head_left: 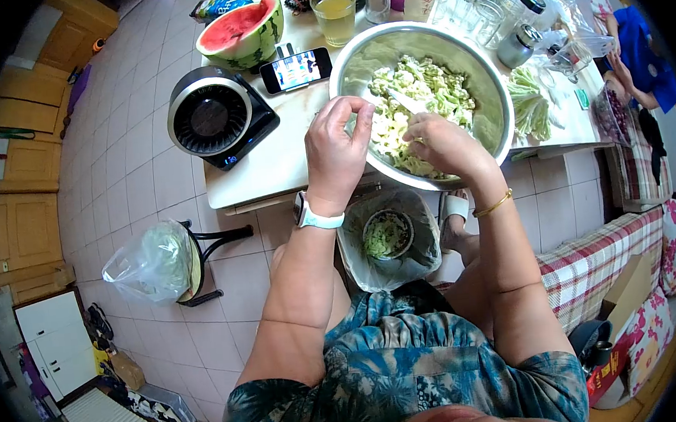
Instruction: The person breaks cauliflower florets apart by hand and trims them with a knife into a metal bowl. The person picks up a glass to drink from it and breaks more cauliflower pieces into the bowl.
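A large steel bowl point(501, 105) at the table's front edge holds many pale green-white cauliflower pieces point(447, 86). My right hand point(447, 144) is over the bowl, closed on a small knife point(406, 101) whose pale blade points up and left. At the bowl's left rim is my left hand point(337, 144), its fingers curled in toward the thumb; whatever they may hold is too small to make out. Below, between my legs, stands a bin lined with a clear bag point(356, 245), with green scraps point(387, 233) inside.
Left of the bowl are a phone point(295, 70), a round black appliance point(214, 114) and a cut watermelon point(251, 33). A glass of yellowish drink point(335, 19) and jars point(485, 20) stand behind. Cauliflower stalks point(529, 103) lie right. Another person point(645, 60) sits far right. A bagged stool point(192, 260) is left.
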A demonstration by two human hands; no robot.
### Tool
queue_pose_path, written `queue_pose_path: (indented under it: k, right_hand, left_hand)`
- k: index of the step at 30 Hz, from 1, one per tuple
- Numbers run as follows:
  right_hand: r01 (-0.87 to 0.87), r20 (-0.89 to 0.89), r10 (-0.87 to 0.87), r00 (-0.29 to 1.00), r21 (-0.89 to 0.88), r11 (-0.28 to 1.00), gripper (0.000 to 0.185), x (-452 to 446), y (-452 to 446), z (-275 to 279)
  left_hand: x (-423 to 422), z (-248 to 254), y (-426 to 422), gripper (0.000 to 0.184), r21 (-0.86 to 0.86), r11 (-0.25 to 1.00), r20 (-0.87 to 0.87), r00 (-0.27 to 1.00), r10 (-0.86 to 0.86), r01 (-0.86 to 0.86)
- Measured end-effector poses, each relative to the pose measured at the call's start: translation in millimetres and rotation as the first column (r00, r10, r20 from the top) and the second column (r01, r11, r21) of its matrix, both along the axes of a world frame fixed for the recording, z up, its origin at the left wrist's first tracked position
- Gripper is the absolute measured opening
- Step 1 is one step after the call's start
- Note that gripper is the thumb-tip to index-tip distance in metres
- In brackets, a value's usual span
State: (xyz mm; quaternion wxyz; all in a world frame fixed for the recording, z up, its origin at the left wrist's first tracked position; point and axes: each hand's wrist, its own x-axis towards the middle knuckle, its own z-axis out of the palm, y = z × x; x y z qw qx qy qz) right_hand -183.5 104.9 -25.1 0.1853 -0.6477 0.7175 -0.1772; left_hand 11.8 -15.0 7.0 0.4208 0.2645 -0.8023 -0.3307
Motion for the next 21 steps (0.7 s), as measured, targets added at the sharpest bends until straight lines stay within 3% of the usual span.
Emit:
queue_pose_path:
  k: [4, 6, 7, 9, 10, 12, 14, 16, 17, 19, 20, 21]
  right_hand:
    - [0.029, 0.010, -0.031, 0.999, 0.133, 0.991, 0.013, 1, -3, 17]
    - [0.207, -0.097, -0.189, 0.977, 0.237, 0.949, 0.010, 9, -4, 33]
    - [0.207, -0.098, -0.189, 0.977, 0.238, 0.949, 0.010, 10, -4, 32]
    - [0.165, -0.112, -0.165, 0.980, -0.004, 0.986, 0.013, 12, -6, 22]
    - [0.165, -0.113, -0.164, 0.980, -0.004, 0.986, 0.013, 14, -6, 16]
    - [0.003, 0.006, -0.002, 1.000, -0.199, 0.980, 0.021, 16, -6, 2]
    - [-0.050, -0.041, 0.042, 0.998, -0.197, 0.979, 0.030, 12, -5, -7]
    - [-0.026, -0.028, 0.025, 0.999, -0.004, 1.000, 0.025, 13, -5, 6]
    - [-0.025, -0.029, 0.025, 0.999, -0.005, 1.000, 0.025, 12, -5, 8]
    - [-0.017, 0.190, -0.014, 0.982, 0.164, 0.986, 0.017, 7, -7, 13]
    - [-0.017, 0.188, -0.014, 0.982, 0.163, 0.986, 0.017, 7, -5, 17]
    - [0.084, 0.120, -0.090, 0.989, 0.049, 0.995, 0.014, 8, -1, 22]
  left_hand:
    - [1, -3, -2, 0.017, -0.035, 0.999, -0.020, 1.000, -0.016, 0.015]
    - [2, -3, -2, 0.017, -0.039, 0.999, -0.012, 1.000, -0.012, 0.011]
    - [2, -2, -2, 0.017, -0.039, 0.999, -0.012, 1.000, -0.011, 0.011]
    - [2, -1, 0, 0.016, -0.020, 1.000, -0.017, 1.000, -0.018, 0.017]
    - [2, 0, 0, 0.016, -0.020, 1.000, -0.017, 1.000, -0.017, 0.017]
    - [1, 1, 2, 0.015, 0.019, 1.000, 0.002, 1.000, -0.024, 0.024]
    - [0, -1, 2, 0.014, -0.004, 1.000, -0.003, 1.000, -0.026, 0.026]
    - [1, -1, 2, 0.014, -0.027, 0.999, -0.007, 1.000, -0.026, 0.025]
    - [2, 0, 3, 0.014, -0.006, 1.000, 0.005, 1.000, -0.019, 0.019]
    - [2, 1, 2, 0.014, 0.014, 1.000, 0.015, 1.000, -0.013, 0.013]
    - [2, 0, 1, 0.014, 0.008, 1.000, -0.005, 1.000, -0.011, 0.011]
    - [3, -2, 0, 0.014, 0.002, 1.000, -0.024, 1.000, -0.009, 0.009]
